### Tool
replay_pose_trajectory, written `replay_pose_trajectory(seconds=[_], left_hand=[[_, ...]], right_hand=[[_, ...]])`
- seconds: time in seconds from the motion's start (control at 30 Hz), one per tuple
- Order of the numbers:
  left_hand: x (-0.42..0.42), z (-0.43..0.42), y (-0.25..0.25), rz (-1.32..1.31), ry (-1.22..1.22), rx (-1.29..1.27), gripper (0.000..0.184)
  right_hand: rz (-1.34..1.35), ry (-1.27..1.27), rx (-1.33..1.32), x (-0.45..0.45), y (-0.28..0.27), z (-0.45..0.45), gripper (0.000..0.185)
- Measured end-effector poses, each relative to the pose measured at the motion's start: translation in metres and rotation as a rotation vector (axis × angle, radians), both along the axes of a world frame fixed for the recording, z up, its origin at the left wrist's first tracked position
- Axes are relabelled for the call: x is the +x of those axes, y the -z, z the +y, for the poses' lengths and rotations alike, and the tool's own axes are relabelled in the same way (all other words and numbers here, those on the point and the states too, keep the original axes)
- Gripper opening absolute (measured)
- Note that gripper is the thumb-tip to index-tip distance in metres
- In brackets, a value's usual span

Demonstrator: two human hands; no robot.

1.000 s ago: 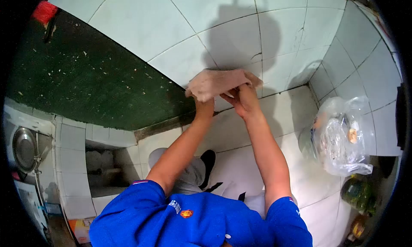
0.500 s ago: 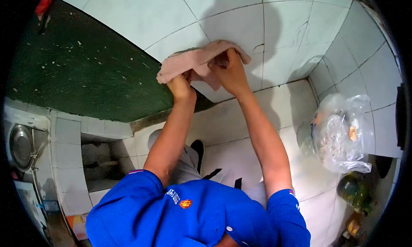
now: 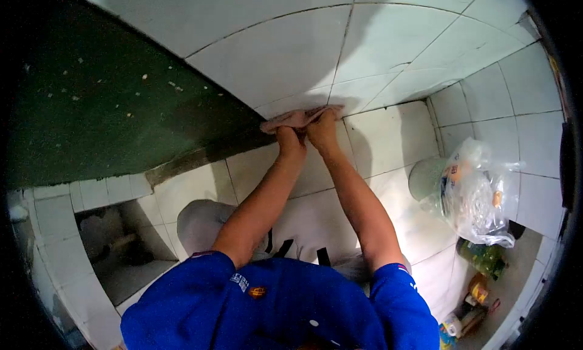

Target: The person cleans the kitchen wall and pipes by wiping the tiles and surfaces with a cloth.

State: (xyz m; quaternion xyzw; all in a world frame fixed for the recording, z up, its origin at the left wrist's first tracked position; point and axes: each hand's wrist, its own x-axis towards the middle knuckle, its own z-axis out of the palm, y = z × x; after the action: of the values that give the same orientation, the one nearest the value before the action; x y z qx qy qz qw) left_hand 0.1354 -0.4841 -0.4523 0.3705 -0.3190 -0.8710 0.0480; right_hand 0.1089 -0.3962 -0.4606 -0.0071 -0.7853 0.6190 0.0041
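Observation:
A pink cloth (image 3: 296, 117) is bunched against the lower part of the white tiled wall (image 3: 273, 52), close to the bottom edge of a dark green panel. My left hand (image 3: 290, 138) grips the cloth's left part, its fingers largely hidden by the fabric. Beside it, almost touching, my right hand (image 3: 323, 130) is closed on the right part of the same cloth. Both arms reach straight ahead and down.
The green panel (image 3: 133, 101) fills the left. A clear plastic bag (image 3: 477, 198) stands by the right wall near a pale green bin (image 3: 424, 178). Bottles (image 3: 483, 259) lie below it. At lower left is a tiled recess (image 3: 121, 247). Light tiles (image 3: 388, 134) cover the floor.
Both hands have moved down the wall with the cloth and come closer together. The cloth, spread wider before, is now more bunched. My head view has shifted and my knees are bent lower.

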Motion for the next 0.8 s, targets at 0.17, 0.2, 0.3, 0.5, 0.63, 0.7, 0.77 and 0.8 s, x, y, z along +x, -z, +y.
replay_pose_trajectory(seconds=[0.17, 0.2, 0.3, 0.5, 0.63, 0.7, 0.77, 0.8], left_hand=[[-0.019, -0.010, 0.066, -0.085, -0.003, 0.326, 0.022], [-0.022, -0.010, 0.073, -0.087, 0.025, 0.329, 0.022], [-0.023, -0.013, 0.080, 0.047, 0.080, 0.541, 0.021], [-0.014, -0.031, 0.098, 0.222, 0.228, 0.434, 0.020], [-0.016, -0.029, 0.070, 0.312, 0.262, 0.331, 0.022], [-0.023, -0.025, 0.041, 0.347, 0.241, 0.329, 0.024], [-0.025, -0.023, 0.007, 0.155, 0.155, 0.371, 0.026], [-0.021, -0.017, -0.012, 0.221, 0.146, 0.384, 0.030]], right_hand=[[-0.194, -0.017, 0.031, -0.023, 0.085, -0.010, 0.014], [-0.192, 0.012, -0.005, -0.026, 0.084, -0.011, 0.013], [-0.507, 0.344, -0.444, -0.024, 0.045, -0.013, 0.015], [-0.572, 0.200, -0.422, -0.009, 0.030, -0.020, 0.033], [-0.481, 0.195, -0.530, -0.004, 0.017, -0.019, 0.031], [-0.432, 0.193, -0.446, 0.000, -0.005, -0.013, 0.033], [-0.329, 0.081, -0.268, 0.000, -0.032, -0.007, 0.041], [-0.330, 0.034, -0.141, 0.001, -0.052, -0.004, 0.048]])
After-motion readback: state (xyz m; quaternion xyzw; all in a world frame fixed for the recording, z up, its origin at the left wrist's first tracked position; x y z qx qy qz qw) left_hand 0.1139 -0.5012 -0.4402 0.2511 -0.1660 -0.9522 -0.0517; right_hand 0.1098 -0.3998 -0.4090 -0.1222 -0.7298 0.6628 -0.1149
